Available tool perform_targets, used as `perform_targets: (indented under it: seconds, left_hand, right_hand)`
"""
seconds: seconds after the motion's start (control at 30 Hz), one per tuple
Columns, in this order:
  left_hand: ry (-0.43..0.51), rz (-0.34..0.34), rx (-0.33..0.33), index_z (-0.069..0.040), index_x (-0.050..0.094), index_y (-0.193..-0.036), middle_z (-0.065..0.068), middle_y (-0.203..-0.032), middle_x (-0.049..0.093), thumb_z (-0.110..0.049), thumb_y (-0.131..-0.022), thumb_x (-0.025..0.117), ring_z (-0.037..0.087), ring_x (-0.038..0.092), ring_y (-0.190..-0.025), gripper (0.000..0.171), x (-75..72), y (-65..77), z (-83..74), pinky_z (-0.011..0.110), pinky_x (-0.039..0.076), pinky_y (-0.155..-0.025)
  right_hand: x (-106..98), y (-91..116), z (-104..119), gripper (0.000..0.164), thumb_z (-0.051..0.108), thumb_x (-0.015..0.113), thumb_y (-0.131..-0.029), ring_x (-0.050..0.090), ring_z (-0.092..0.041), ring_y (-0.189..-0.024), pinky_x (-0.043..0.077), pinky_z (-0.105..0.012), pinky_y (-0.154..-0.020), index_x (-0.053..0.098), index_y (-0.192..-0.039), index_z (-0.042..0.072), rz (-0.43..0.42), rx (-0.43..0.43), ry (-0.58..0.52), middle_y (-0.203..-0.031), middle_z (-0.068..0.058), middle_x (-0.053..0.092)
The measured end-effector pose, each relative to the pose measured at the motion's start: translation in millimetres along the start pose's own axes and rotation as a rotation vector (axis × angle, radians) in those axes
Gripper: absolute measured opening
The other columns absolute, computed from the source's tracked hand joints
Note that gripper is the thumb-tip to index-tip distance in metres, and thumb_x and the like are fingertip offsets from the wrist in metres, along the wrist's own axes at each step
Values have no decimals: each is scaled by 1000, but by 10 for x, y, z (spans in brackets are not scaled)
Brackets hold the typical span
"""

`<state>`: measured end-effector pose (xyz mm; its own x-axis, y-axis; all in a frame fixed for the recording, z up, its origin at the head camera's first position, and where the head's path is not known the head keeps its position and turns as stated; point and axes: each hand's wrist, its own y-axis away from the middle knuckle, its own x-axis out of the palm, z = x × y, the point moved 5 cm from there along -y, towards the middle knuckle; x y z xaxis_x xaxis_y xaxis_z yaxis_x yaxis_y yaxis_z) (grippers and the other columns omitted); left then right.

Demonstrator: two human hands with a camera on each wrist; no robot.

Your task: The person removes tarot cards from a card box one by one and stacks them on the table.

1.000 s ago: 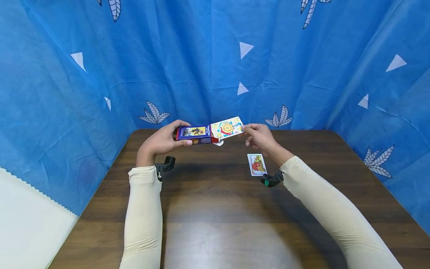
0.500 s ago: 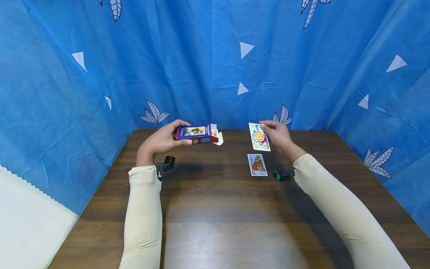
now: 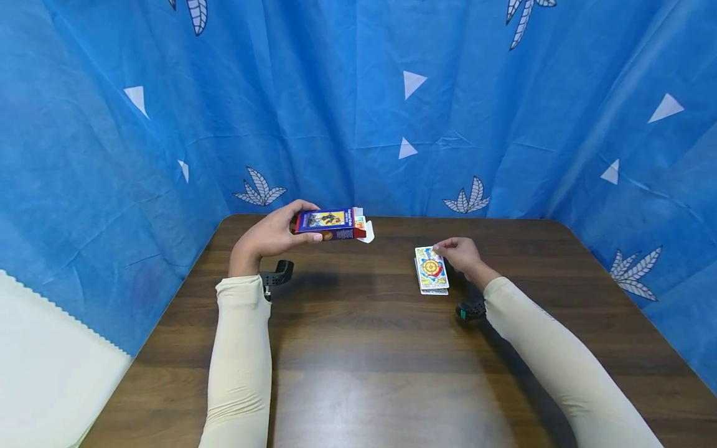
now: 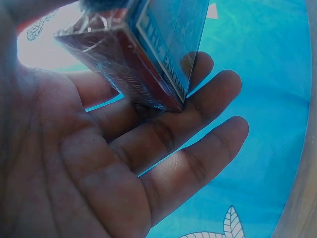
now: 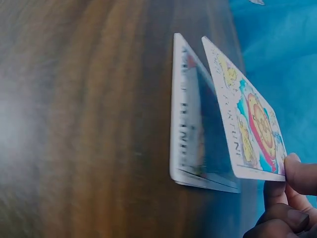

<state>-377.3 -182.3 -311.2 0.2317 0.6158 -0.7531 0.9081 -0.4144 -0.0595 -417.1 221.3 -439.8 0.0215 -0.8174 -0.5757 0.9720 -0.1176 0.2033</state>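
Observation:
A blue and red tarot card box (image 3: 326, 224) is gripped by my left hand (image 3: 272, 233), thumb along the near side, its flaps open towards the right. Edges of cards show at the box's mouth. Between thumb and fingers, my right hand (image 3: 460, 256) pinches a tarot card (image 3: 430, 269) with a wheel picture, at its far right corner. In the right wrist view this card hangs tilted just above another tarot card (image 5: 184, 129) lying on the table, with a gap between them. In the head view it covers most of that lower card. The left wrist view shows the box's shrink-wrapped end (image 4: 119, 64).
The brown wooden table (image 3: 347, 336) spreads out under both arms. A blue curtain (image 3: 313, 112) with leaf and triangle prints hangs behind its back edge. White cloth (image 3: 50, 367) lies at the lower left. Black wrist mounts (image 3: 277, 274) sit on the forearms.
My right hand has drawn the wheel card out of the box, carried it right, turned it upright and lowered it over the card on the table. The left hand holds the box nearly still.

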Motion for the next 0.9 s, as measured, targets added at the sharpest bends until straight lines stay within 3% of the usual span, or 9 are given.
perform_targets:
  seconds: [0.17, 0.37, 0.47, 0.9]
  left_hand:
    - [3, 0, 5, -17, 43, -141, 16, -133, 51, -46, -85, 75, 33, 51, -116, 70, 0, -3, -6, 49, 48, -97]
    - [10, 3, 17, -16, 43, -141, 16, -133, 52, -44, -85, 75, 33, 51, -116, 70, 5, -16, -7, 49, 48, -97]
    - [12, 3, 16, -15, 43, -141, 16, -132, 52, -44, -86, 75, 33, 51, -115, 70, 6, -22, -1, 48, 48, -97]
    - [14, 5, 9, -16, 43, -141, 16, -132, 53, -45, -85, 75, 33, 52, -115, 70, 4, -21, 12, 48, 48, -97]
  right_hand:
    - [67, -15, -41, 31, 27, 58, -99, 41, -14, -55, 35, -26, -49, 64, -116, 1, 6, -7, 5, -98, -10, 59]
    - [86, -3, -57, 29, 25, 60, -98, 55, -24, -91, 46, -30, -76, 66, -113, 0, -19, -37, 75, -112, -18, 62]
    - [90, 1, -65, 28, 23, 61, -98, 55, -29, -97, 47, -34, -82, 66, -112, 0, -31, -39, 85, -114, -19, 61]
    - [111, 35, -27, 26, 24, 65, -95, 56, -29, -97, 49, -36, -81, 69, -106, 1, -69, -7, 163, -111, -18, 63]
